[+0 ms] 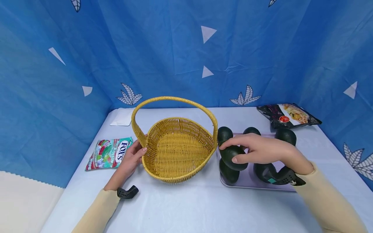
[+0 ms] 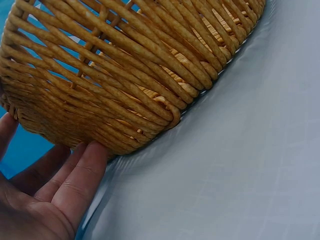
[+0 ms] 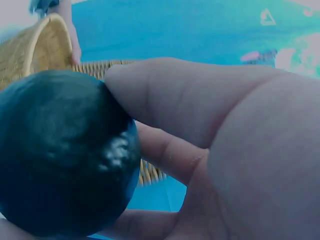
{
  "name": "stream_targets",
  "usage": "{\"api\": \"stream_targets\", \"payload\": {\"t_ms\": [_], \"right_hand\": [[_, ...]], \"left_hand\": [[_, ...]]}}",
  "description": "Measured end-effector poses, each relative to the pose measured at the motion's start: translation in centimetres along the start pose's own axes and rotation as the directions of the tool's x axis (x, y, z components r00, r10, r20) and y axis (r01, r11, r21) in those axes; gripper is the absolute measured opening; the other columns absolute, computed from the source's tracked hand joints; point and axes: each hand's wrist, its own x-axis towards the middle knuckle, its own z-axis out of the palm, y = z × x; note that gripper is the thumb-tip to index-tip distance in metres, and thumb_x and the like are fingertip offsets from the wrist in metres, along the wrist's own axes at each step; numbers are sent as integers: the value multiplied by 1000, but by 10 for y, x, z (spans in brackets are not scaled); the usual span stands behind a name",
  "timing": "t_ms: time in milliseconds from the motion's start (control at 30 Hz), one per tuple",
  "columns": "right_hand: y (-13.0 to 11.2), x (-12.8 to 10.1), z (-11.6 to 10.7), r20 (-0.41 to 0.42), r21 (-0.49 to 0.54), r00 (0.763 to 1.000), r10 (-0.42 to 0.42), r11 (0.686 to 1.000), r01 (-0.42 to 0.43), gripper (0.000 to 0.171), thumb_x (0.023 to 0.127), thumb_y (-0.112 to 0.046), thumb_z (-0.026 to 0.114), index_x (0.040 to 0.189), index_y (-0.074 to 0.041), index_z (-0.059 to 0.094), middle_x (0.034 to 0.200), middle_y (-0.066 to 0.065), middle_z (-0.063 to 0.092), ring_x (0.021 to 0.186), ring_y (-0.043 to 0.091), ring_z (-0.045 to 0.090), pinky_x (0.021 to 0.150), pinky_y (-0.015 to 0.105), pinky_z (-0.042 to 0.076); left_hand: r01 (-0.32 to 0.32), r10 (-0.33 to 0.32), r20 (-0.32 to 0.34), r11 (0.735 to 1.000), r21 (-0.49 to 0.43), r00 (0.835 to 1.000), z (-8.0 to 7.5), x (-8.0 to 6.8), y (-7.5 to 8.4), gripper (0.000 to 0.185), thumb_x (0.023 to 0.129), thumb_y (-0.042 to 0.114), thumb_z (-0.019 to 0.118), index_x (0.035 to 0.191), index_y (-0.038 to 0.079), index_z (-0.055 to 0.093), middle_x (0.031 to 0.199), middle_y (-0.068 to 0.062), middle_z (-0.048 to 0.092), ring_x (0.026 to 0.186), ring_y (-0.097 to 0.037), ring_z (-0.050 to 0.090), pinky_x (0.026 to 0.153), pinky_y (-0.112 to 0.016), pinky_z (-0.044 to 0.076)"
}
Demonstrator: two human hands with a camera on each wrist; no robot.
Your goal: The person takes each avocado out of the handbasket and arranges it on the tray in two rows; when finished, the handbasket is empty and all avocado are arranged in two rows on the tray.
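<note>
A yellow woven basket (image 1: 180,155) with a tall arched handle stands at the middle of the table. My left hand (image 1: 134,157) holds its left side near the handle's foot, thumb at the rim; in the left wrist view, fingers (image 2: 82,177) lie against the outer weave (image 2: 135,75). Over the left part of a pale purple tray (image 1: 250,186), my right hand (image 1: 259,149) grips a dark green avocado (image 1: 234,158) between thumb and fingers. The right wrist view shows that avocado (image 3: 65,155) up close. Several more avocados (image 1: 229,173) sit on the tray, partly hidden by the hand and wrist.
A Fox's candy bag (image 1: 109,153) lies left of the basket, with a white packet (image 1: 121,117) behind it. A black food packet (image 1: 289,115) lies at the back right. Blue curtain (image 1: 175,55) hangs behind and beside the white table (image 1: 186,210).
</note>
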Motion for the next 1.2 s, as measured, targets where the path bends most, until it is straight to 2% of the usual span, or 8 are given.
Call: {"api": "stream_targets", "payload": {"t_ms": [267, 367, 467, 600, 700, 800, 1067, 1200], "right_hand": [[42, -37, -2, -131, 51, 983, 125, 992, -120, 43, 100, -26, 65, 142, -22, 57, 139, 12, 62, 107, 17, 62, 78, 32, 55], [61, -53, -2, -177, 105, 970, 168, 983, -151, 45, 100, -21, 64, 144, -16, 54, 137, 19, 61, 96, 10, 64, 70, 29, 56], [80, -68, 0, -227, 137, 952, 205, 975, -177, 45, 101, -18, 62, 144, -12, 52, 142, 25, 56, 97, 4, 64, 68, 29, 57], [104, -87, 4, -278, 155, 922, 270, 960, -235, 44, 101, -16, 60, 144, -10, 50, 145, 30, 48, 98, 11, 65, 66, 30, 58], [120, -99, 8, -288, 160, 908, 305, 950, -269, 46, 102, -16, 59, 145, -7, 47, 145, 36, 43, 99, 22, 65, 64, 31, 57], [131, -109, 12, -291, 167, 895, 338, 939, -301, 46, 103, -18, 58, 145, -5, 45, 147, 39, 38, 103, 29, 64, 65, 30, 57], [154, -127, 28, -245, 219, 881, 405, 908, -357, 49, 104, -21, 55, 147, 0, 41, 148, 43, 34, 92, -1, 58, 65, 30, 55], [161, -133, 34, -205, 246, 872, 445, 886, -394, 50, 105, -23, 54, 147, -1, 40, 149, 45, 30, 101, 20, 61, 65, 32, 55]], "left_hand": [[6, -6, -5, 1000, 29, 1000, 0, 1, 0, 63, 106, 14, 50, 162, 7, 23, 159, -25, 35, 115, 6, 55, 89, -16, 55], [3, -3, -2, 1000, 30, 1000, 0, 1, 1, 63, 105, 14, 51, 162, 6, 23, 159, -25, 35, 115, 6, 55, 89, -16, 55], [0, 0, -8, 1000, 24, 1000, 0, 1, 1, 63, 105, 13, 51, 162, 7, 25, 154, -20, 40, 114, 4, 56, 87, -17, 56], [4, -4, -12, 1000, 17, 1000, -1, 1, 0, 62, 105, 13, 51, 162, 8, 25, 142, -5, 48, 112, 2, 58, 86, -19, 57], [6, -6, -4, 1000, 19, 1000, -1, 1, 0, 62, 106, 14, 51, 162, 8, 25, 141, -3, 48, 113, 3, 58, 87, -19, 57], [7, -7, -5, 1000, 17, 1000, -1, 0, 1, 62, 106, 16, 51, 162, 9, 25, 147, -12, 45, 114, 3, 57, 87, -19, 57], [14, -14, -9, 1000, 13, 1000, -1, -1, 3, 63, 106, 15, 50, 162, 8, 24, 150, -19, 41, 113, 3, 57, 86, -19, 57], [26, -26, -12, 1000, 10, 1000, 1, -1, 3, 63, 106, 15, 51, 162, 9, 24, 151, -17, 41, 114, 2, 56, 86, -18, 57]]}}
